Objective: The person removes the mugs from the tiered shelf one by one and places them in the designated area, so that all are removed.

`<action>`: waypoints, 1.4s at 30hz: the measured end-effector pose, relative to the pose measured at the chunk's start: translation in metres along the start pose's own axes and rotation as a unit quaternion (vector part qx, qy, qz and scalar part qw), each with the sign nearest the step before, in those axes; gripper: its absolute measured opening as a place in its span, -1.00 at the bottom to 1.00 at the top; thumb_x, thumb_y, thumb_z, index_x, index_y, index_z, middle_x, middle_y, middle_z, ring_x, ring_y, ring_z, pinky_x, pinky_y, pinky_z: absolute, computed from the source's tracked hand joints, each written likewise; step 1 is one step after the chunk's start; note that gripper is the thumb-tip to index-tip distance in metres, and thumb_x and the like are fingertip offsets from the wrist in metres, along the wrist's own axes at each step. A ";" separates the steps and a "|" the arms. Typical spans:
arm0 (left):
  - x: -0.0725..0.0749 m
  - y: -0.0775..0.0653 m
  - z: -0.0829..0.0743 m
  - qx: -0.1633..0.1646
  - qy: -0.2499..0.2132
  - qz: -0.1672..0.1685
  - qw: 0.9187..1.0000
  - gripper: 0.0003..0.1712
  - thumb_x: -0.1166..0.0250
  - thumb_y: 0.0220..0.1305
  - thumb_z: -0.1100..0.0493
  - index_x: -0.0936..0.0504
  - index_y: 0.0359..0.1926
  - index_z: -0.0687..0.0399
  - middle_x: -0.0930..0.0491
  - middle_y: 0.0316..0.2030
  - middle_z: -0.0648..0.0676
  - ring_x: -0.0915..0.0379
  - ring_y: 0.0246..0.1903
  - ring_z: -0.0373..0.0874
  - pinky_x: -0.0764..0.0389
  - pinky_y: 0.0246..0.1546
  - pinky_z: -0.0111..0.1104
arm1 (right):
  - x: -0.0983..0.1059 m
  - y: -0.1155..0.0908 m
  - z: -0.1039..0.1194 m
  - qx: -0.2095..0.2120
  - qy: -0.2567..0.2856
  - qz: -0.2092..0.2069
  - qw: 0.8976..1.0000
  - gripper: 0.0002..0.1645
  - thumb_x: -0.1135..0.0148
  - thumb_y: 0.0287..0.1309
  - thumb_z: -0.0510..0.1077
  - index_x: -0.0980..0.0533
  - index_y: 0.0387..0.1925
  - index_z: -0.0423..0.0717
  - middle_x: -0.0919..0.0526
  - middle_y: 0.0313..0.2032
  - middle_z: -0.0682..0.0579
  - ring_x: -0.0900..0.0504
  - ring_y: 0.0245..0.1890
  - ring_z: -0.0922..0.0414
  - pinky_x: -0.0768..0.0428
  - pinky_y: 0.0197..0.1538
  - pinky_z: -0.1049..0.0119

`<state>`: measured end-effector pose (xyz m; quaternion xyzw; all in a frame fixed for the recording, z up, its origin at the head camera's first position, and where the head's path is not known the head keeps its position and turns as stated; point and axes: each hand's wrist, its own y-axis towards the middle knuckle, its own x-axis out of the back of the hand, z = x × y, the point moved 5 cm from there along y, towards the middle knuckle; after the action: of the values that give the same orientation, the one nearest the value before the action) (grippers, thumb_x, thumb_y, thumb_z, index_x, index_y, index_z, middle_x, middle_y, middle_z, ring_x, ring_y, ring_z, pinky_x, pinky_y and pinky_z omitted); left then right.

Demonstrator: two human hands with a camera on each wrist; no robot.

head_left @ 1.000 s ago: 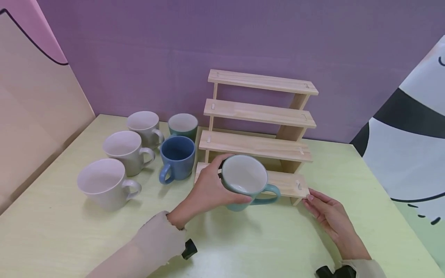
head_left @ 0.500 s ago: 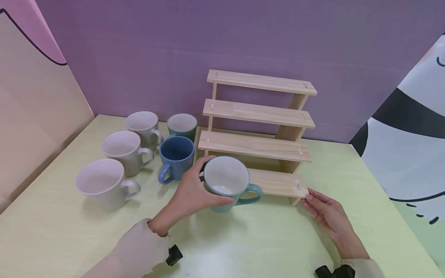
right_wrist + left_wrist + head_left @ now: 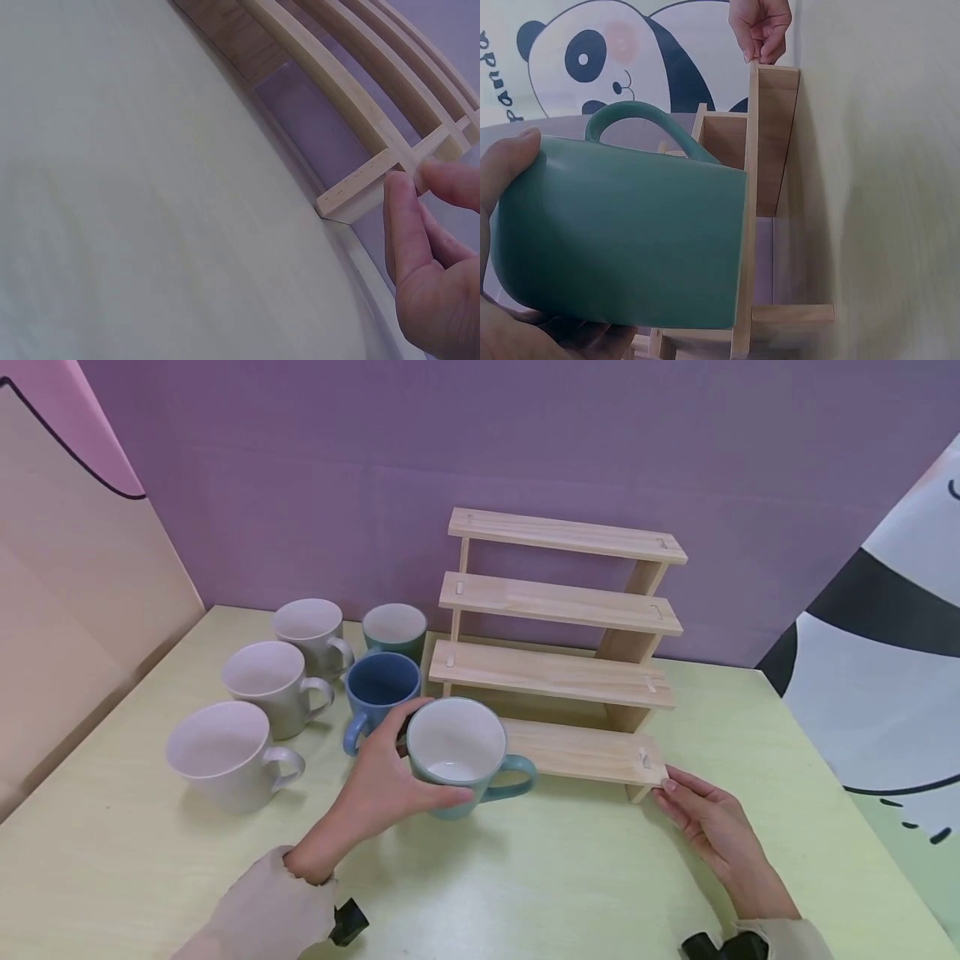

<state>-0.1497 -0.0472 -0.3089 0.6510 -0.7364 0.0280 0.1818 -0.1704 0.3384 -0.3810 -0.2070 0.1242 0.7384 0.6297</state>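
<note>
My left hand (image 3: pixel 378 781) grips a teal mug (image 3: pixel 459 747) with a white inside, thumb on its near side and fingers round its left and far side. The mug is upright in front of the left end of the lowest step, its handle pointing right. In the left wrist view its green body (image 3: pixel 630 232) overlaps the step's front edge. At the other end, my right hand (image 3: pixel 708 835) pinches the right corner of the lowest board of a four-tier wooden display stand (image 3: pixel 577 752). The right wrist view shows thumb and fingertips (image 3: pixel 401 184) at that board's end.
Left of the stand are a blue mug (image 3: pixel 382 689), a dark green mug (image 3: pixel 395 631) behind it, and a column of three pale mugs (image 3: pixel 221 756). A purple backdrop (image 3: pixel 360 485) stands behind the table (image 3: pixel 525 893); a panda print (image 3: pixel 885 693) is at the right.
My left hand has carried the teal mug leftward along the front of the stand, uncovering more of the lowest step. My right hand stays at the stand's corner.
</note>
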 end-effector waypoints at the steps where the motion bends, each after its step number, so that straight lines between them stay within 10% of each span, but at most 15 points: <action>1: 0.002 -0.001 0.001 0.001 0.002 -0.002 1.000 0.12 -0.64 -0.32 0.15 -0.25 0.32 0.04 -0.41 0.17 0.11 -0.44 0.05 0.03 -0.56 -0.02 -0.12 | 0.000 0.000 0.000 0.000 0.001 0.000 1.000 -0.63 0.05 0.32 -0.42 -0.68 -0.18 -0.12 -0.73 -0.19 0.01 -0.72 -0.19 0.17 -0.63 -0.08 0.41; 42: 0.050 -0.034 0.043 0.041 0.029 -0.080 0.996 0.09 -0.64 -0.32 0.22 -0.26 0.29 0.16 -0.40 0.16 0.23 -0.36 0.11 0.14 -0.48 0.10 0.06 | 0.000 0.000 0.000 0.004 0.012 0.010 1.000 -0.60 0.09 0.33 -0.44 -0.67 -0.16 -0.13 -0.72 -0.17 0.00 -0.72 -0.18 0.16 -0.63 -0.07 0.40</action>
<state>-0.1307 -0.1113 -0.3402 0.7135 -0.6749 0.0621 0.1776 -0.1706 0.3383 -0.3805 -0.2117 0.1366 0.7416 0.6217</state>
